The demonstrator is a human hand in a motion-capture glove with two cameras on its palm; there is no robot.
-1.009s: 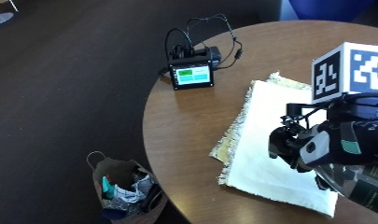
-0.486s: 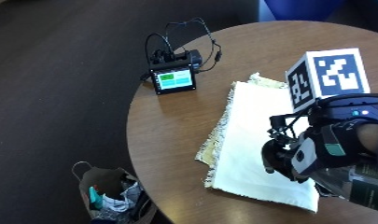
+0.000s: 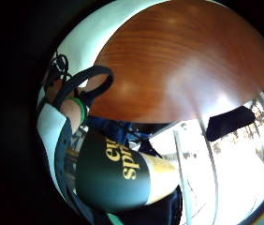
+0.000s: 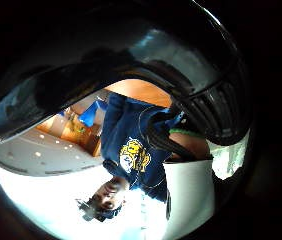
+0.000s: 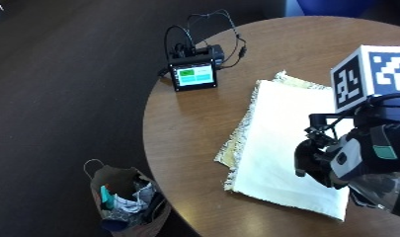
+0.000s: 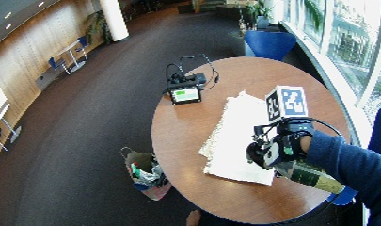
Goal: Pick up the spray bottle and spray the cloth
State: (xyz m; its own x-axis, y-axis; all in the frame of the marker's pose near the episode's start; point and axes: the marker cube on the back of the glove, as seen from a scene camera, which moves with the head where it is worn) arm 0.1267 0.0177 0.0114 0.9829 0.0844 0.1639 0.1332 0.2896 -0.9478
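I see the gloved right hand [image 5: 357,163] over the round wooden desk [image 5: 186,133], at about 4 o'clock of the desk top in the outside view; it hangs above the near right part of the cloth [image 5: 285,148]. The wide outside view shows the spray bottle [image 6: 309,175] — dark green body, pale lower end — lying along the underside of that hand, its length running toward the person's blue sleeve [image 6: 346,157]. From the little-finger palm view the bottle [image 3: 118,176] fills the space close to the palm, yellow lettering on dark green; the fingers look wrapped round it, so I read the hand as clamped on the bottle, though the fingertips themselves are hidden from me.

The cloth is cream, fringed along its edge, spread flat on a second yellowish fringed piece that peeks out at its 9 o'clock side; both lie flat on the desk. I cannot make out the bottle's nozzle.

At 11 o'clock of the desk, near its rim, stands a small screen unit [image 5: 194,76] with black cables [image 5: 206,29] looped behind it — well apart from the cloth. On the floor at 7 o'clock of the desk sits an open bag [image 5: 124,200] of mixed items.
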